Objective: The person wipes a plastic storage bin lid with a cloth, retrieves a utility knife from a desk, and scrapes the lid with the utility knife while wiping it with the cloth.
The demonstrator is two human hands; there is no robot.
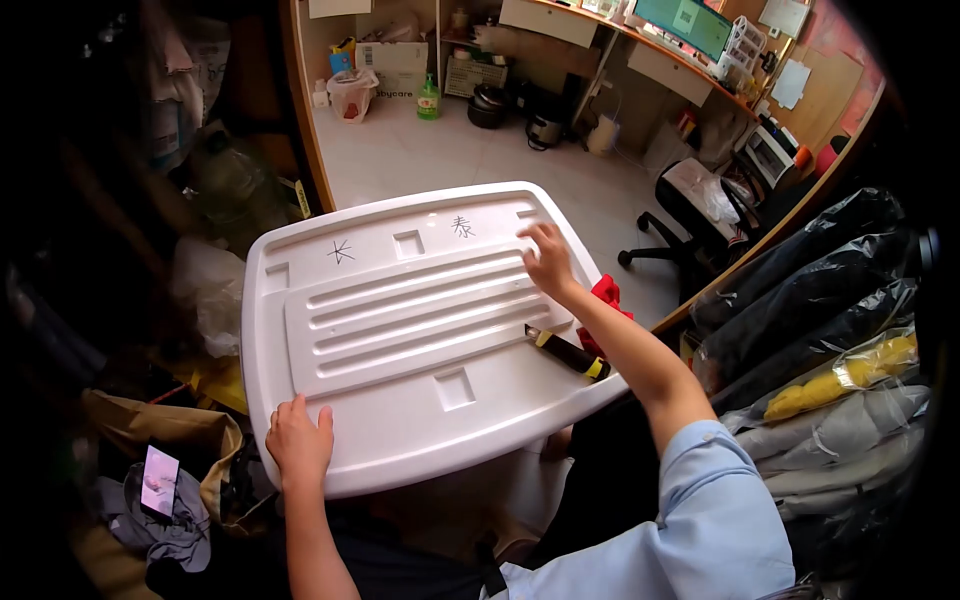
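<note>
A large white plastic lid (pixel 400 400) with raised ribs and handwritten black characters lies in front of me. My left hand (pixel 300 440) rests on its near left edge, fingers lying flat and the thumb apart. Over the right part of the lid is my right hand (pixel 547 260), its fingers curled and the fingertips near the ribs; whether it holds anything small I cannot make out. A black and yellow utility knife (pixel 570 353) lies on the lid below my right forearm. Beside it, red cloth (pixel 606 295) hangs at the right edge.
To the left, a phone (pixel 159 482) with its screen lit lies on grey cloth. Plastic-wrapped garments (pixel 800 300) line the right side. Beyond the lid stand a wheeled chair (pixel 700 210), a green soap bottle (pixel 428 98), cookers (pixel 488 105) and a desk with a monitor (pixel 684 22).
</note>
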